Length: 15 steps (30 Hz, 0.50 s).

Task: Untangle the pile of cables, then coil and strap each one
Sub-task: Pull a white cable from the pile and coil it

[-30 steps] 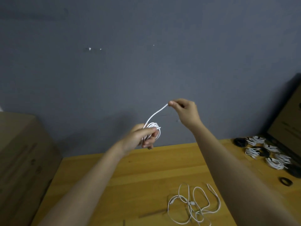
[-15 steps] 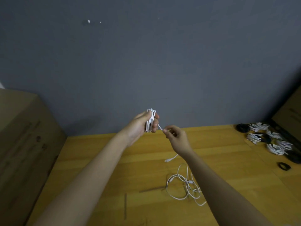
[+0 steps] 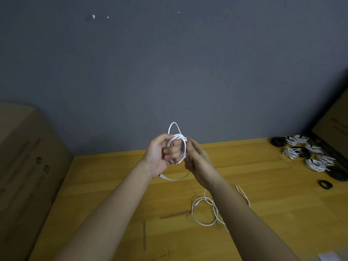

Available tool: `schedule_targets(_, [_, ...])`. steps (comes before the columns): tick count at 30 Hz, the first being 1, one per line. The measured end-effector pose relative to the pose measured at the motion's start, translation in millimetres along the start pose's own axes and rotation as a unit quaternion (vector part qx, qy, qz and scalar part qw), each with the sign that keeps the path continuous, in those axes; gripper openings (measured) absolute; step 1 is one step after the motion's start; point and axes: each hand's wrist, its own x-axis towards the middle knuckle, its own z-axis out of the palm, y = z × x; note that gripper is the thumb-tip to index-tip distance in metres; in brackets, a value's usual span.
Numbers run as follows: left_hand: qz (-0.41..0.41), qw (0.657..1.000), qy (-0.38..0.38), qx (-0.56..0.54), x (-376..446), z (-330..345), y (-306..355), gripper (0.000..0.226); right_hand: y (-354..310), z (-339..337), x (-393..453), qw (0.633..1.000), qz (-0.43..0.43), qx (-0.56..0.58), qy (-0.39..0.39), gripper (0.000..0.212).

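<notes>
A white cable coil (image 3: 178, 140) is held up above the wooden table (image 3: 105, 185), wound around the fingers of my left hand (image 3: 162, 155), which grips it. One loop of the coil sticks up above the hand, and its loose tail with a plug hangs in a curve below my left wrist. My right hand (image 3: 195, 159) is pressed against the right side of the coil; whether its fingers pinch the cable is hidden. A loose white cable (image 3: 207, 210) lies tangled on the table, partly under my right forearm.
Several coiled white cables (image 3: 310, 155) and black coils (image 3: 277, 141) lie at the table's right back corner, with a black strap ring (image 3: 325, 184) nearer. Cardboard boxes stand at the left (image 3: 24, 166) and far right. A grey wall rises behind the table.
My right hand came down from holding the cable end out high, then moved in against the coil. The free length is now wound onto my left hand, leaving a short tail.
</notes>
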Motion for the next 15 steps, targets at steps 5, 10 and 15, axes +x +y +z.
schedule_targets(5, [-0.040, 0.999, 0.017, 0.012, -2.5, -15.7, -3.7, 0.035, -6.7, 1.8, -2.7, 1.000, -0.023, 0.004, 0.014, 0.048])
schedule_targets(10, [0.057, 0.953, 0.086, 0.284, 1.4, -15.6, -9.0, 0.039, -0.7, 5.9, -3.5, 0.997, -0.051, -0.002, 0.061, 0.041])
schedule_targets(15, [0.030, 0.979, 0.068, 0.192, -1.4, -12.6, -7.1, 0.031, 3.4, 8.8, -3.3, 0.993, -0.057, 0.015, 0.099, 0.030])
